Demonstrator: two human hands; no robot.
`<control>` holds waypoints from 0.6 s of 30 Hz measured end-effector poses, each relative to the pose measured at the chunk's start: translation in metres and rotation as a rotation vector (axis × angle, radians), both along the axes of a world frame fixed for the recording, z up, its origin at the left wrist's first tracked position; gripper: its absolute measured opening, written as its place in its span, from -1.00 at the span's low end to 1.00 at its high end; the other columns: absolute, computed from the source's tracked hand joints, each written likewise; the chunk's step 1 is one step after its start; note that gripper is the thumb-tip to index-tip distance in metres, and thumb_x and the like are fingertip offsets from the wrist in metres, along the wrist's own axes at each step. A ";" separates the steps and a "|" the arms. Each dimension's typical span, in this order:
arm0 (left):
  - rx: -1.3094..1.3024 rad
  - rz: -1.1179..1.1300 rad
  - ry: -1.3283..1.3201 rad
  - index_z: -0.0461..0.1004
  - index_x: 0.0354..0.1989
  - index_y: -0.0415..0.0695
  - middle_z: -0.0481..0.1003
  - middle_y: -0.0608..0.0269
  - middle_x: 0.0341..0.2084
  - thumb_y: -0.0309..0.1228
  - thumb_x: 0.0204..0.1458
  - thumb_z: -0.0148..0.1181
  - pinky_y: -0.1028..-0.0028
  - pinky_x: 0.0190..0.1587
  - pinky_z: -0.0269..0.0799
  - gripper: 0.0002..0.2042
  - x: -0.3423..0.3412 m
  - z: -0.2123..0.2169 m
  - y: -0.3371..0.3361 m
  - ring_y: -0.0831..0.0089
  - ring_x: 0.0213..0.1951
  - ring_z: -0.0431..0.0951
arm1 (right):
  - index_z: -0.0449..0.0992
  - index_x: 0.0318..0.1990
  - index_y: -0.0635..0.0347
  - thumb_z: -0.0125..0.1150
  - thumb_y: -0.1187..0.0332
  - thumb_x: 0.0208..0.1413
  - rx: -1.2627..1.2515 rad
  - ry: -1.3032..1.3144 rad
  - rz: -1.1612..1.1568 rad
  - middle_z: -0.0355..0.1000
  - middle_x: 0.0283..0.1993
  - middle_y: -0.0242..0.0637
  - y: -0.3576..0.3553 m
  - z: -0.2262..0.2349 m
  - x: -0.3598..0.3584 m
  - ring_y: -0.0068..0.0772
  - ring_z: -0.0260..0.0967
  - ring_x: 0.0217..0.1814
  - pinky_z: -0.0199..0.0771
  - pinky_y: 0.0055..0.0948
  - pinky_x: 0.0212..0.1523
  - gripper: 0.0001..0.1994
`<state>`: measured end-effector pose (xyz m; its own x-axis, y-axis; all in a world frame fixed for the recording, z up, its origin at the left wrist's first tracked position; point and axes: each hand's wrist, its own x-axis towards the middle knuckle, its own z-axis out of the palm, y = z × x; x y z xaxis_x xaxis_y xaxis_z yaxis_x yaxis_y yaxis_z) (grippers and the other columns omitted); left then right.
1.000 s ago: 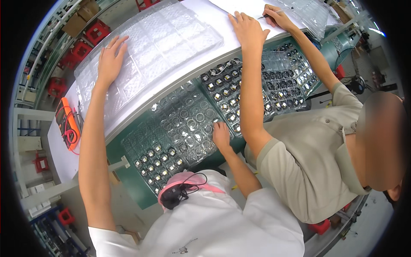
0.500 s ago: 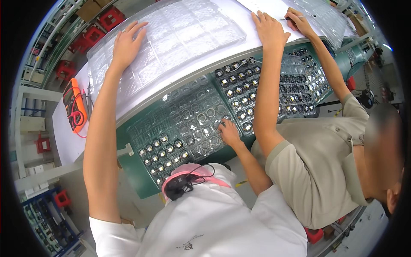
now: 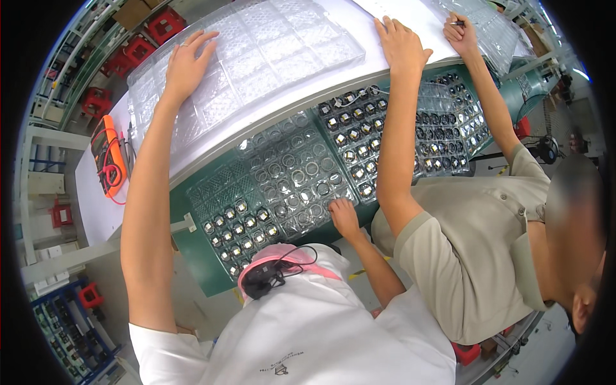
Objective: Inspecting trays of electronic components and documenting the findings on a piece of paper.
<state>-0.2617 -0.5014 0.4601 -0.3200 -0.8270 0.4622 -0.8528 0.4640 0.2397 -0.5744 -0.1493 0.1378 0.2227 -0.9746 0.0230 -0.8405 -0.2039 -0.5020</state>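
My left hand [image 3: 186, 64] lies flat, fingers apart, on the left part of a stack of clear blister trays [image 3: 282, 51] on the white table [image 3: 96, 205]. My right hand [image 3: 343, 215] rests with bent fingertips on the near edge of a clear tray of small round metal parts [image 3: 276, 186] on the green bench [image 3: 199, 263]; nothing shows in its grip. Part of this tray's pockets hold dark round parts, others hold rings.
A person in a khaki shirt leans in at the right, one hand [image 3: 401, 42] flat on the white table, the other [image 3: 461, 32] holding a pen. Two more parts trays [image 3: 359, 135] [image 3: 449, 128] lie beside mine. An orange multimeter [image 3: 106, 154] sits at the left. Red bins [image 3: 163, 22] stand behind.
The whole view has slid down and right as my head moved. My left hand has spread a little further onto the clear trays. My right hand stays at the parts tray.
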 end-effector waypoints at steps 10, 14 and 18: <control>-0.001 0.039 -0.020 0.40 0.02 0.14 0.27 0.13 0.12 -0.10 0.12 -0.15 0.26 0.29 -0.18 -0.65 0.016 0.003 0.005 0.22 0.17 0.22 | 0.41 -0.33 0.22 0.11 0.42 -0.15 -0.019 0.006 -0.007 0.34 -0.22 -0.21 -0.025 -0.005 0.008 -0.19 0.22 -0.09 0.21 -0.25 -0.07 -0.82; -0.003 0.022 -0.019 0.40 0.02 0.15 0.26 0.12 0.12 -0.10 0.12 -0.15 0.25 0.29 -0.18 -0.65 0.016 0.004 0.009 0.23 0.18 0.21 | 0.47 -0.43 0.15 0.13 0.45 -0.19 -0.127 -0.054 -0.040 0.35 -0.26 -0.30 -0.047 -0.003 0.004 -0.23 0.25 -0.10 0.24 -0.30 -0.11 -0.90; 0.016 0.044 -0.024 0.40 0.02 0.15 0.27 0.13 0.12 -0.10 0.12 -0.15 0.25 0.29 -0.19 -0.65 0.015 0.004 0.009 0.23 0.18 0.21 | 0.50 -0.50 0.13 0.14 0.47 -0.22 -0.089 -0.018 0.036 0.35 -0.27 -0.33 -0.044 0.007 0.002 -0.25 0.23 -0.08 0.23 -0.32 -0.10 -0.94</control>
